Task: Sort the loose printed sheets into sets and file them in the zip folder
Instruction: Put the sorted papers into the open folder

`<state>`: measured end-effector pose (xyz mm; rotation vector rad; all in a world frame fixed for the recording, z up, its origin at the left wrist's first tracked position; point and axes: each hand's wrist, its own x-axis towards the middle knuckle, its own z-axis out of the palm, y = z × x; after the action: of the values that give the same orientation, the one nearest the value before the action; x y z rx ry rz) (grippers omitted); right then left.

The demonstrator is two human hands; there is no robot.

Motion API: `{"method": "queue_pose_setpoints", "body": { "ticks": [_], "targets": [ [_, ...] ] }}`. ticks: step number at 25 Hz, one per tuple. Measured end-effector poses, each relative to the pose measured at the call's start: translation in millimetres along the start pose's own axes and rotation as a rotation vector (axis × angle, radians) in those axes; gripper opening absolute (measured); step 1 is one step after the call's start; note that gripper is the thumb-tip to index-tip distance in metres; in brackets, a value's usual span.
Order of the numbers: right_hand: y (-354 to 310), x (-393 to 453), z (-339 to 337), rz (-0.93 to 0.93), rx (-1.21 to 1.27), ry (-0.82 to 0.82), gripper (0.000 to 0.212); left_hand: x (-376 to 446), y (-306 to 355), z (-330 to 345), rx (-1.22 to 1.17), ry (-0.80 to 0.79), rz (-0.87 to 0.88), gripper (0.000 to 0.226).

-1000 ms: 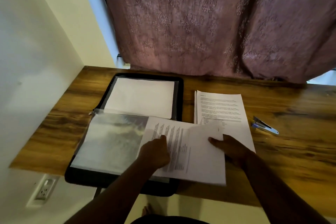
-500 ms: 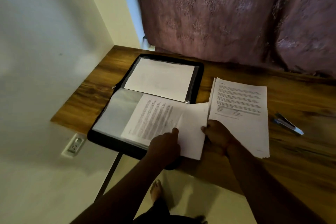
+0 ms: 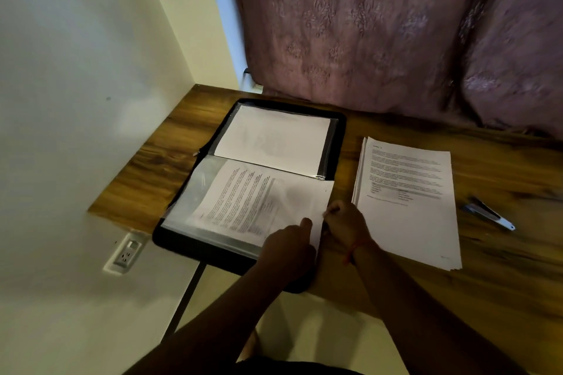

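Note:
A black zip folder (image 3: pixel 340 143) lies open on the wooden desk (image 3: pixel 502 253). Its far half holds a white sheet (image 3: pixel 274 138) in a clear sleeve. On the near half, a printed set of sheets (image 3: pixel 253 195) sits partly inside a clear plastic sleeve (image 3: pixel 189 198), with its right end sticking out. My left hand (image 3: pixel 289 248) presses on the near right part of that set, index finger stretched out. My right hand (image 3: pixel 345 222) pinches the set's right edge. A stack of loose printed sheets (image 3: pixel 408 201) lies to the right of the folder.
A stapler (image 3: pixel 489 216) lies on the desk to the right of the stack. A mauve curtain (image 3: pixel 380 27) hangs behind the desk. A white wall with a power socket (image 3: pixel 125 256) stands close on the left. The folder's near corner overhangs the desk edge.
The printed set has slid leftwards, further into the near sleeve, with both hands following it. The camera has shifted, so the desk sits further right in view.

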<state>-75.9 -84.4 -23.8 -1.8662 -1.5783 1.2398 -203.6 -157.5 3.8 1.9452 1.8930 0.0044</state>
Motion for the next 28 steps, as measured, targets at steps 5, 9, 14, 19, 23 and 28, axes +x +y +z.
{"method": "queue_pose_setpoints", "body": {
  "ticks": [5,9,14,19,23,28],
  "targets": [
    [-21.8,1.6,32.7,0.064,0.186,-0.124,0.007,6.0,-23.9,-3.6,-0.270,0.064,0.216,0.027],
    [-28.8,-2.9,37.5,0.118,0.275,-0.169,0.006,13.3,-54.0,-4.3,-0.458,-0.125,0.333,0.023],
    [-35.5,-30.9,41.7,0.218,0.099,-0.128,0.018,13.5,-118.8,-15.1,-0.419,-0.059,0.422,0.025],
    [-41.0,-77.0,52.2,0.097,0.253,-0.180,0.049,3.3,-244.2,-23.5,-0.214,0.297,0.460,0.026],
    [-38.1,-91.8,51.0,-0.097,-0.002,-0.191,0.063,-18.8,-322.9,-25.3,-0.113,0.328,0.330,0.043],
    [-57.2,-80.9,48.1,-0.270,-0.274,0.198,0.020,-10.9,-331.0,-30.3,-0.252,0.359,0.251,0.039]
  ]
}}
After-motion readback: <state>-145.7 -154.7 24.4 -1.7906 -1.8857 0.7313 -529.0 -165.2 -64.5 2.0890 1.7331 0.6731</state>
